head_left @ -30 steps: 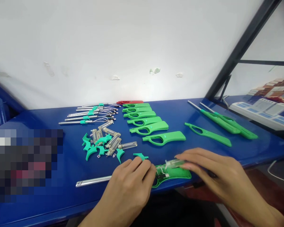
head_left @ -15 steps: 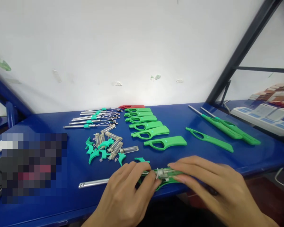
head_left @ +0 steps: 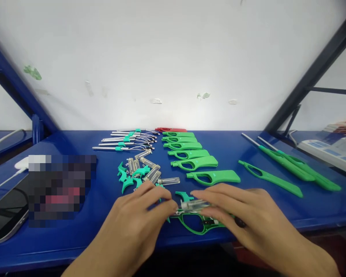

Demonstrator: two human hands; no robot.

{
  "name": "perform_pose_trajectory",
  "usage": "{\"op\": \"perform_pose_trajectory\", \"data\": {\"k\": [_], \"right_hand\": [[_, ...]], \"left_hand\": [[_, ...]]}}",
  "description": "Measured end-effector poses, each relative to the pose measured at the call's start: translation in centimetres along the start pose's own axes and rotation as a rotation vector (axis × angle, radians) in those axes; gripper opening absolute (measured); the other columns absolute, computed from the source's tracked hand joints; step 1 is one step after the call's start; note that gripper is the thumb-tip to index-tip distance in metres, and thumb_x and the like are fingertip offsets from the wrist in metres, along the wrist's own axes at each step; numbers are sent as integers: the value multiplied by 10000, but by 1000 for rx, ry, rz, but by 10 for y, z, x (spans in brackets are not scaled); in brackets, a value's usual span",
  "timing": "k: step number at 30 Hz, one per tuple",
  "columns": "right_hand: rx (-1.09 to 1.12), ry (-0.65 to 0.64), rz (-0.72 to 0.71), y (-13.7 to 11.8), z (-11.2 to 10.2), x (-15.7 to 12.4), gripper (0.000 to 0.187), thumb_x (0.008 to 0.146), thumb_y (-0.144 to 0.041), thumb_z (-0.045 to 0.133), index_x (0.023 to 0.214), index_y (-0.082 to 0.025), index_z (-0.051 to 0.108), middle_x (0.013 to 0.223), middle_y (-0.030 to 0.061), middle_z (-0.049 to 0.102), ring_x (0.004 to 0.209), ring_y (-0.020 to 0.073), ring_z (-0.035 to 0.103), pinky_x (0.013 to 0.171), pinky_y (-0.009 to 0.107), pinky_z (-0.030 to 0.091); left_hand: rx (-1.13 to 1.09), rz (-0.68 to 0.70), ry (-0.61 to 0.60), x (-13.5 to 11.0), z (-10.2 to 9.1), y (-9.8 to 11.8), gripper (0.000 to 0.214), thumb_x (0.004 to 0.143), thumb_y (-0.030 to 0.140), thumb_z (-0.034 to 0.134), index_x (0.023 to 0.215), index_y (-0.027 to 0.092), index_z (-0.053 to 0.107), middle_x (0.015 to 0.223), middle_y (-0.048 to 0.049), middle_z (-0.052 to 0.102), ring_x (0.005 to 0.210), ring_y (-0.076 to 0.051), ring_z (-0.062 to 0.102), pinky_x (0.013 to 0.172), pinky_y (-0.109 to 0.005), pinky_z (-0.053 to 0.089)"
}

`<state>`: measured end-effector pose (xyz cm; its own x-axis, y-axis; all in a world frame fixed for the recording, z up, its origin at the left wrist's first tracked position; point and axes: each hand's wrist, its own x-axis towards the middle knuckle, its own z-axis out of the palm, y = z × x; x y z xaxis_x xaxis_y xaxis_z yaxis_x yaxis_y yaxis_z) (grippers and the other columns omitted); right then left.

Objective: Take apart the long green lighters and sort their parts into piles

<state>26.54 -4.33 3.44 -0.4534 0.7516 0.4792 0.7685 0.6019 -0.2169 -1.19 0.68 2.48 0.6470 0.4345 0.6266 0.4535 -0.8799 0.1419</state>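
Observation:
My right hand [head_left: 248, 215] pinches a clear fuel tank [head_left: 193, 204] with a whitish end, slightly blurred. It is held above an open green lighter shell half [head_left: 200, 231], whose trigger loop shows below and whose rear runs under my right fingers. My left hand [head_left: 141, 215] has its thumb and fingertips pressed together beside the tank's left end, at the shell's front. What lies between those fingertips is hidden. A teal trigger [head_left: 184, 196] lies on the table just behind the tank.
Loose teal triggers [head_left: 127, 184] and clear tanks [head_left: 169, 181] lie in a pile. Metal lighter tubes with wires [head_left: 111, 148] are behind them. Green shell halves [head_left: 222, 176] form a column, with a red one [head_left: 171, 129] at the back. Tubed green lighters [head_left: 291, 165] lie right; a phone [head_left: 8, 215] left.
The view has turned left. The tank now sits higher over the shell, clear of the trigger loop. My left hand has shifted left along the shell, and its fingers now cover the metal tube.

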Motion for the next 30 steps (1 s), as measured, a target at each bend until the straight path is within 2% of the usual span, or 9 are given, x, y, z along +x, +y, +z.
{"op": "perform_pose_trajectory", "data": {"k": [4,7,10,12,16,19,23,27,30], "right_hand": [[-86,54,7,3,6,33,171,1127,-380,612,1226,-287,715,1068,-4,849,757,182,810,675,299,549],[-213,-54,19,3,13,65,165,1115,-380,617,1104,-252,720,970,7,846,653,183,749,536,302,393],[-330,-215,29,2,26,93,164,1105,-365,617,1077,-228,701,883,23,823,662,191,723,511,310,241],[-357,-260,19,1,35,106,144,1082,-346,648,1060,-211,693,826,31,802,613,181,682,510,323,178],[-366,-279,10,-3,41,115,189,1061,-390,692,1050,-202,708,824,43,794,586,184,655,506,328,178],[-347,-244,36,-5,26,103,289,1118,-446,597,1022,-215,742,876,51,808,682,209,726,529,314,319],[-189,-130,71,5,-5,54,270,1107,-453,612,1062,-270,805,1006,39,858,826,246,814,676,332,553],[-177,-117,87,19,-18,-4,392,1041,-634,645,1204,-324,822,1135,46,868,771,280,834,627,373,635],[-118,-125,126,21,-14,-27,323,1030,-568,692,1208,-336,830,1118,50,860,741,254,830,613,339,658]], "left_hand": [[187,-119,-21,-10,-10,-21,268,1138,192,536,986,218,755,966,-34,754,836,-212,709,662,-303,544],[379,-139,-35,-17,-12,-31,388,1164,260,471,919,220,769,929,-49,761,759,-230,741,525,-306,465],[482,-140,-73,-21,-10,-36,444,1153,204,416,896,221,778,909,-55,770,684,-232,746,450,-301,391],[497,-142,-109,-22,-9,-37,453,1121,122,387,941,220,790,943,-61,785,675,-230,753,434,-291,375],[419,-153,-83,-19,-10,-27,398,1100,109,401,1046,214,781,1006,-72,787,693,-230,757,440,-286,422],[208,-155,-84,-16,-9,-11,308,1123,184,454,1080,230,756,1009,-62,766,772,-242,760,552,-321,551],[61,-114,-168,-16,-3,3,198,1094,178,539,1149,233,721,1096,-69,758,964,-303,745,781,-442,639],[42,-90,-244,-18,5,1,239,1029,78,580,1140,238,719,1070,-48,745,925,-283,733,841,-457,636],[67,-57,-262,-19,7,-1,400,976,-27,489,1183,234,711,1076,-57,731,909,-260,729,833,-424,641]]}}
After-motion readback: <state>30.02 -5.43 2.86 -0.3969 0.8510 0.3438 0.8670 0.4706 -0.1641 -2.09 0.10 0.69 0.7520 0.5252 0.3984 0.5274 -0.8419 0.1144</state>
